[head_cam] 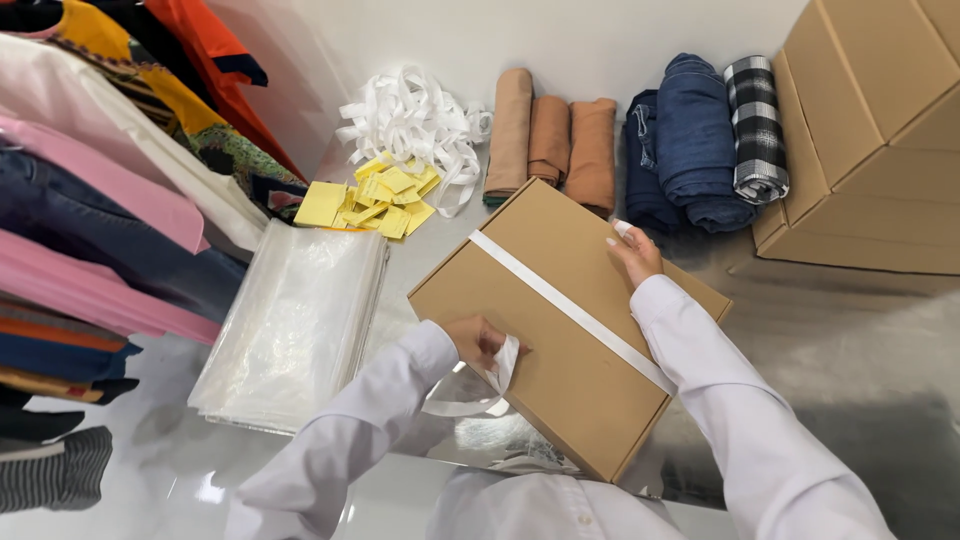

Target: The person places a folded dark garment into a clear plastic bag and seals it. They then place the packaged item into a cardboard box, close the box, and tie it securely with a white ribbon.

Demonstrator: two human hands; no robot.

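Cardboard box (560,330): white ribbon (570,308) laid across lid. Left hand (478,342) pinches one ribbon end; right hand (636,255) grips the other. Step: wrapping. Next: keep tension.

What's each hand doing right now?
Left hand: closed, pinching the white ribbon.
Right hand: resting on the cardboard box, holding ribbon's end.

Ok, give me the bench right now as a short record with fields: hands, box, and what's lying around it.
left hand: pinches the loose end of the white ribbon at the box's near-left edge
right hand: rests on the box's far edge, ribbon end at its fingertips
cardboard box: closed, flat on the table, ribbon across its lid
left of box: stack of clear plastic bags
behind box: yellow cards, pile of white ribbons, rolled tan cloths, rolled jeans
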